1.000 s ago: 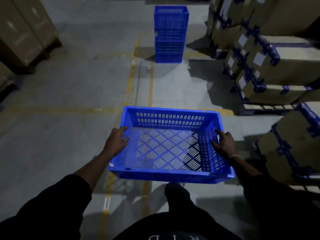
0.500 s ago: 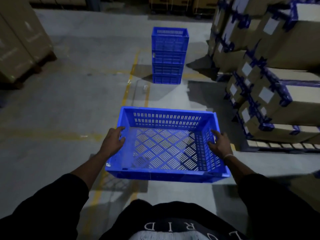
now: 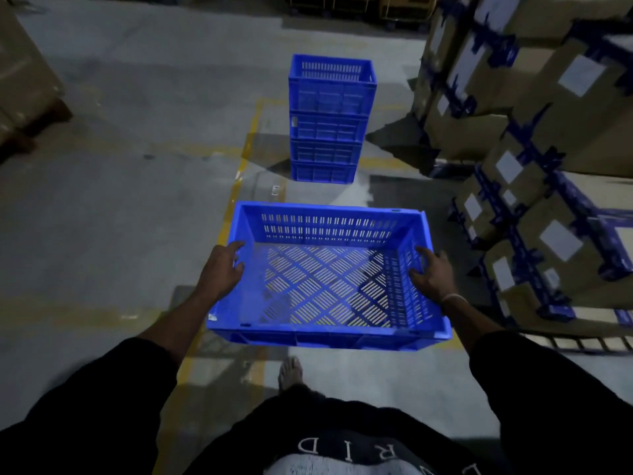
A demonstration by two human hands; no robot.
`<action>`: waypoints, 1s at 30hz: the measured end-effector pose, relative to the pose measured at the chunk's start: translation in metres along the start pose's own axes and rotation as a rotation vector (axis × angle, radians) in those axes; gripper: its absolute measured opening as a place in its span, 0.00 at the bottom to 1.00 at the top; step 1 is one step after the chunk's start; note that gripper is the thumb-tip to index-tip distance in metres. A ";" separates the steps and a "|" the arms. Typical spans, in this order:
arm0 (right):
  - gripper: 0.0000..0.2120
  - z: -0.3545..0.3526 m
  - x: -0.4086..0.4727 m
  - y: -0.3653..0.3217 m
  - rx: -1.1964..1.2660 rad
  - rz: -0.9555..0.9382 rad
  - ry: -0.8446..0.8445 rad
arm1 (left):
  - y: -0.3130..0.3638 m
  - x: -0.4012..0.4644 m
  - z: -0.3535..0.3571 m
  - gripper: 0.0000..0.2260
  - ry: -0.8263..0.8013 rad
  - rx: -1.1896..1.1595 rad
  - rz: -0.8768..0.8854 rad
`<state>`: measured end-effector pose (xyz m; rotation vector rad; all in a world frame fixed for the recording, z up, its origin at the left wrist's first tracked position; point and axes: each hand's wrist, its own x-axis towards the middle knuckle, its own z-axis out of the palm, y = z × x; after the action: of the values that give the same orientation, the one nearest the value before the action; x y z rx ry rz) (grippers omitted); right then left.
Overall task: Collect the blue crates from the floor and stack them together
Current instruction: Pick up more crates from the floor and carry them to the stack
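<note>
Nearer now to stack (image 3: 327, 120); crate (image 3: 325, 275) upright, long axis crosswise, hands (image 3: 221, 270) (image 3: 432, 274) clasping its side rims. Concrete floor (image 3: 137, 200), blurred boxes (image 3: 548, 132), probably palletised.

Both your arms reach out in front of you, bent a little at the elbows. Your left hand (image 3: 221, 272) grips the left side of the blue crate (image 3: 325, 279), thumb over the rim and pointing inward. Your right hand (image 3: 432, 274) grips the right side, fingers spread against the inside wall. A thin band sits on your right wrist. Dark sleeves cover your upper arms. One bare foot (image 3: 290, 371) shows below the crate.
</note>
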<state>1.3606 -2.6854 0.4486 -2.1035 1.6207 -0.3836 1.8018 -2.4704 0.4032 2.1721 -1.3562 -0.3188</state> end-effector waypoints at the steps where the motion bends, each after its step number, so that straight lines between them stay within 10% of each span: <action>1: 0.29 0.003 0.023 -0.008 0.000 0.009 -0.002 | -0.003 0.025 -0.001 0.24 0.000 -0.010 -0.009; 30: 0.30 -0.045 0.741 -0.152 0.047 -0.127 0.028 | 0.059 0.744 0.005 0.24 0.074 0.295 -0.029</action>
<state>1.6657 -3.3753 0.5244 -2.1806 1.4822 -0.4899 2.0984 -3.1484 0.4976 2.4177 -1.4046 -0.0483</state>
